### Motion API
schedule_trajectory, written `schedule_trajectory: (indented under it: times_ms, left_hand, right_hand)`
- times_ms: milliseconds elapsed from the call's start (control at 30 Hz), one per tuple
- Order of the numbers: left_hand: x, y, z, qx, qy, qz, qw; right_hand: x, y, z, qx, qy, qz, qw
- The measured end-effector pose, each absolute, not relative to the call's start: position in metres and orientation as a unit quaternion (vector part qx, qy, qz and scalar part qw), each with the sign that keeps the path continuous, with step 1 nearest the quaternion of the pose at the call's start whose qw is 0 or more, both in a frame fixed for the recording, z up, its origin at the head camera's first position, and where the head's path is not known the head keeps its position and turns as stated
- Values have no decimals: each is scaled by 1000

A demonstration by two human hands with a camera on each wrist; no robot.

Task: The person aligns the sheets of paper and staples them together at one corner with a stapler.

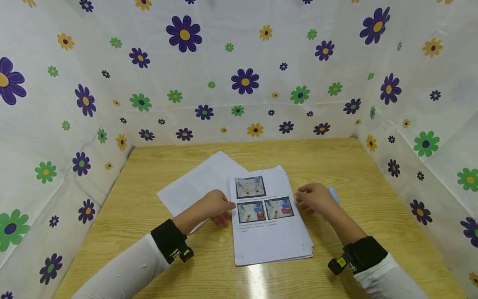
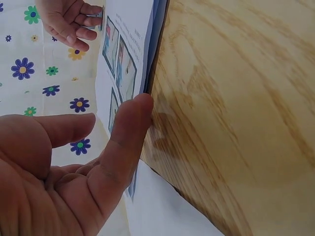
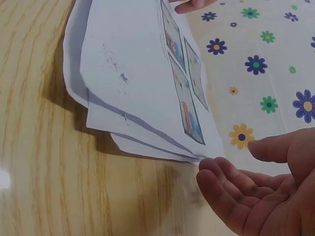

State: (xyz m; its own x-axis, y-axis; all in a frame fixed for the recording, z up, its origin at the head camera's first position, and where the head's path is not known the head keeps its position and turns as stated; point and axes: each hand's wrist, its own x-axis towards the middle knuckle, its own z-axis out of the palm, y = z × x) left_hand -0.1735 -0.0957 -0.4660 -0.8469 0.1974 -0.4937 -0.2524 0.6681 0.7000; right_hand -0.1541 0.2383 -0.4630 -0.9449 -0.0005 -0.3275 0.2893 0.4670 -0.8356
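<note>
A stack of printed sheets [image 1: 270, 247] with several small pictures lies in the middle of the table, its edges uneven. Beside its left edge is my left hand [image 1: 215, 207]; in the left wrist view the index fingertip [image 2: 143, 104] meets the sheets' edge, thumb apart from it. On the other side, my right hand [image 1: 316, 199] has its fingertips at the stack's right edge, the thumb raised away in the right wrist view. Neither hand pinches the paper. Another white sheet or sheets [image 1: 198, 185] lie askew at the left, partly beneath the stack and behind my left hand.
A light blue object [image 1: 333, 195] lies behind my right hand, mostly hidden, its kind unclear. The wooden table [image 1: 157, 164] is bordered at the back and sides by white flowered cloth [image 1: 213, 70]. Each wrist carries a black strap with a small camera.
</note>
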Motion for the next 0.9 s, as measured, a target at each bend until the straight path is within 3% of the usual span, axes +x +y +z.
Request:
schedule_trajectory:
  times_ms: [900]
  left_hand:
    - [-187,-89,-465,-39,844,455,280]
  right_hand:
    - [-158,234,-470,110,847,-499,144]
